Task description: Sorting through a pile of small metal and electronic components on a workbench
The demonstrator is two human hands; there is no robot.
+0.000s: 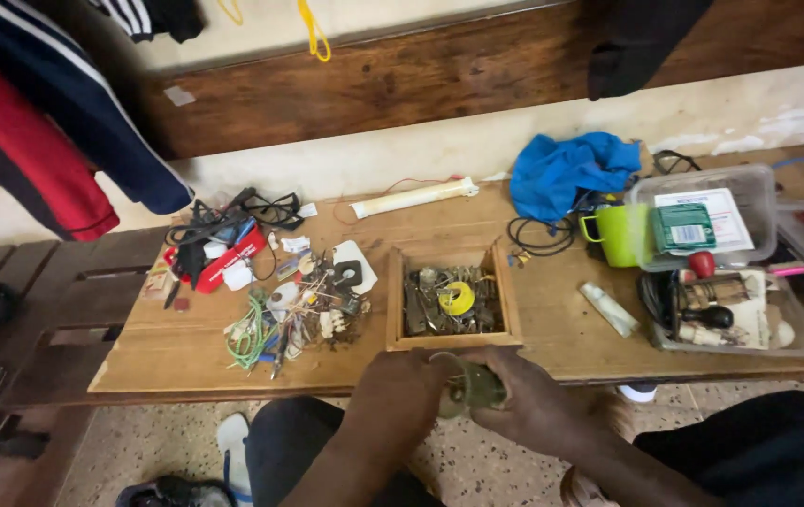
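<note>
Two hands meet at the near edge of the worktop [186,347], and between them I see a small greenish round part [470,388]. My left hand [400,390] wraps its fingers around the near-left side of the part; my right hand [526,399] clamps the other side, so each grip is closed on it. The part sits just in front of the wooden box [452,302], below the worktop's edge and over the speckled floor [139,451].

I take the box as my landmark. Inside it lie dark metal bits and a yellow ring [457,299]. Just left of the box is a tangle of wires and small parts [294,319], with green wire at its far-left end. Further left and behind that lies a red case [223,261] under black cables. Behind the box lies a white tube [413,198]. Behind and right of the box is a blue cloth [566,169], then a green mug [620,235] touching a clear plastic tub [707,216]. Right of the box lies a small pale tube [608,309], near a second clear tray [730,314] of oddments.
</note>
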